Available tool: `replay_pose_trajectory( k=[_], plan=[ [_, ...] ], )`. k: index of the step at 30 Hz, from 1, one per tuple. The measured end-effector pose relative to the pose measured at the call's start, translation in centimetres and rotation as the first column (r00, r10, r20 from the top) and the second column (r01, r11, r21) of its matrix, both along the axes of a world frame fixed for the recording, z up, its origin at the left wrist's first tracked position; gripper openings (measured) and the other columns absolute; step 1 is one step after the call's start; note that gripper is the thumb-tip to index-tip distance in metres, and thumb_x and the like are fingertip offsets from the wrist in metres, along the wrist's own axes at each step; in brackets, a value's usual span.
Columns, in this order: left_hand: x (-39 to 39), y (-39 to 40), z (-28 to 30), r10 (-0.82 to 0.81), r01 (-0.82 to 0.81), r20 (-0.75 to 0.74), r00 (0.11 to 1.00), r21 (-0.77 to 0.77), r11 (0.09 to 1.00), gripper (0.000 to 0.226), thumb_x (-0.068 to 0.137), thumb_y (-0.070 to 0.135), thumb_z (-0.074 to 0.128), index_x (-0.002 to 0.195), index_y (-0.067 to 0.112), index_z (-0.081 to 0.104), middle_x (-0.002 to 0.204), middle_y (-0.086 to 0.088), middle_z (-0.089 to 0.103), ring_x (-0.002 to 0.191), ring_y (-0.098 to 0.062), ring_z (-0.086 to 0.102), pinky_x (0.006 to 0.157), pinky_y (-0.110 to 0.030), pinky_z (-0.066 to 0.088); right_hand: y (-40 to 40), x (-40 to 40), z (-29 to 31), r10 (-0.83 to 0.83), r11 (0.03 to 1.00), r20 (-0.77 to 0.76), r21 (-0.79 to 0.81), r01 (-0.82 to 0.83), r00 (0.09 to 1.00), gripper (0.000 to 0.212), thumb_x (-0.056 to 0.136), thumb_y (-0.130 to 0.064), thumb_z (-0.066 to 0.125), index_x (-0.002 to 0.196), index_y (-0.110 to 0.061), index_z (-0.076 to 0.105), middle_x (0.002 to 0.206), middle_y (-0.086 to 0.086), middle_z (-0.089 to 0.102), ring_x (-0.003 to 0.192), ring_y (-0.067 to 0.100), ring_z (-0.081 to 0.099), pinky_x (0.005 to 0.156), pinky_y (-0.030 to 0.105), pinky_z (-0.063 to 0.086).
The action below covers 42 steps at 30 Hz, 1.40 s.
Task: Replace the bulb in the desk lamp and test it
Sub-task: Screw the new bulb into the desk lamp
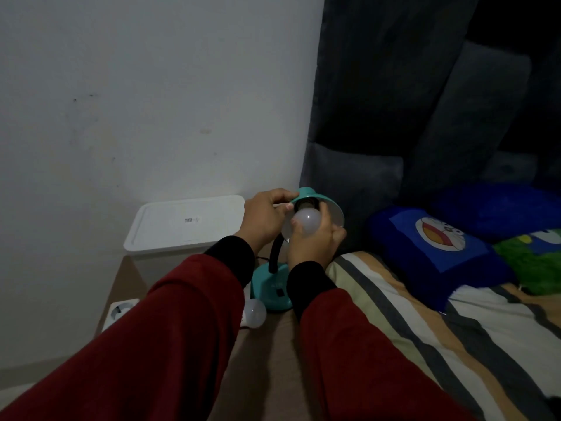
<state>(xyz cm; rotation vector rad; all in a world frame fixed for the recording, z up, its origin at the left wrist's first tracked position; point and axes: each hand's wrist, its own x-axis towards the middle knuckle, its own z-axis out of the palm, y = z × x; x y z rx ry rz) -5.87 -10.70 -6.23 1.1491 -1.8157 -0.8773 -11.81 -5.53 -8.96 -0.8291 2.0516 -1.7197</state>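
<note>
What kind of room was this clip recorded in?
Most likely a bedroom: a bed with a striped blanket and a blue cartoon pillow sits against a dark padded headboard, with a small teal desk lamp on a bedside surface.

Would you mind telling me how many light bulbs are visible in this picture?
2. One bulb is held by the right hand at the teal lamp shade; the other bulb lies on the table beside the lamp base. The sleeves may hide more.
</note>
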Motion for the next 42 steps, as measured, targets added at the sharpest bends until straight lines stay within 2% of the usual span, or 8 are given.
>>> replay_pose_trajectory(
  k=[6,12,18,25,28,35,39,42],
  plan=[
    [-0.2,0.0,0.0,-0.016,0.016,0.008,1.000,-0.003,1.000,0.030,0.090,0.007,0.058,0.117,0.014,0.067,0.120,-0.003,0.068,0.112,-0.012,0.060,0.094,-0.015,0.039,-0.6,-0.4,-0.1,-0.089,0.996,0.176,0.036,0.084,0.980,0.060,0.086,-0.032,0.065,0.139,-0.016,0.042,0.144,0.012,0.034,0.125,0.030,0.046,0.099,0.033,0.043],
    [-0.4,-0.1,-0.1,-0.017,0.017,0.016,1.000,-0.010,1.000,0.030,0.090,0.007,0.058,0.117,0.015,0.067,0.119,-0.002,0.069,0.098,-0.002,0.054,0.082,-0.003,0.036,-1.7,-0.5,-0.1,-0.144,0.986,0.489,0.002,0.164,0.860,0.054,0.081,-0.039,0.067,0.127,-0.013,0.053,0.130,0.016,0.056,0.112,0.031,0.059,0.093,0.035,0.051],
    [-0.5,-0.1,0.0,-0.002,0.002,0.022,1.000,-0.012,1.000,0.029,0.090,0.007,0.059,0.116,0.015,0.067,0.118,-0.003,0.069,0.106,-0.007,0.060,0.086,-0.005,0.036,-1.6,-0.4,0.2,-0.133,0.985,0.551,-0.021,0.173,0.824,0.055,0.082,-0.040,0.064,0.128,-0.011,0.054,0.126,0.016,0.061,0.109,0.033,0.061,0.094,0.041,0.052],
    [-0.3,0.0,0.1,0.012,-0.012,0.018,1.000,-0.012,1.000,0.030,0.090,0.007,0.057,0.118,0.014,0.066,0.120,-0.004,0.068,0.111,-0.012,0.059,0.085,-0.004,0.035,-0.8,-1.3,-0.1,-0.026,1.000,0.282,0.016,0.022,0.959,0.060,0.078,-0.021,0.072,0.133,-0.027,0.048,0.138,0.012,0.036,0.118,0.033,0.050,0.101,0.044,0.048],
    [-0.3,0.0,0.1,0.007,-0.007,0.014,1.000,-0.013,1.000,0.029,0.091,0.007,0.057,0.118,0.014,0.067,0.120,-0.003,0.068,0.103,-0.005,0.056,0.087,-0.007,0.036,-0.4,-1.5,0.0,0.010,0.998,0.073,0.064,-0.015,0.997,0.058,0.081,-0.009,0.068,0.133,-0.028,0.050,0.139,0.012,0.034,0.122,0.030,0.046,0.106,0.033,0.041],
    [-0.4,0.1,-0.1,-0.005,0.005,0.005,1.000,-0.009,1.000,0.028,0.090,0.008,0.057,0.116,0.014,0.067,0.118,-0.003,0.069,0.097,-0.004,0.055,0.087,-0.012,0.040,0.2,-1.8,-1.2,0.062,0.997,-0.311,0.064,-0.044,0.948,0.050,0.082,0.003,0.063,0.123,-0.023,0.059,0.138,0.004,0.034,0.125,0.024,0.044,0.105,0.027,0.039],
    [-0.2,-0.1,0.0,0.013,-0.013,0.000,1.000,-0.010,1.000,0.028,0.090,0.006,0.058,0.116,0.011,0.067,0.118,-0.006,0.068,0.098,-0.003,0.054,0.079,-0.001,0.033,0.7,-1.8,-2.0,0.104,0.995,-0.480,0.044,-0.095,0.871,0.040,0.082,0.002,0.060,0.114,-0.022,0.065,0.142,0.005,0.035,0.127,0.025,0.038,0.107,0.034,0.041],
    [-0.3,-0.2,0.1,0.010,-0.010,0.018,1.000,-0.012,1.000,0.028,0.090,0.008,0.058,0.117,0.013,0.067,0.119,-0.004,0.068,0.098,-0.003,0.054,0.080,-0.003,0.035,0.9,-2.0,-2.1,0.107,0.993,-0.406,-0.010,-0.121,0.908,0.044,0.081,0.002,0.058,0.119,-0.019,0.063,0.138,0.009,0.038,0.124,0.025,0.043,0.106,0.029,0.040]
  ],
)
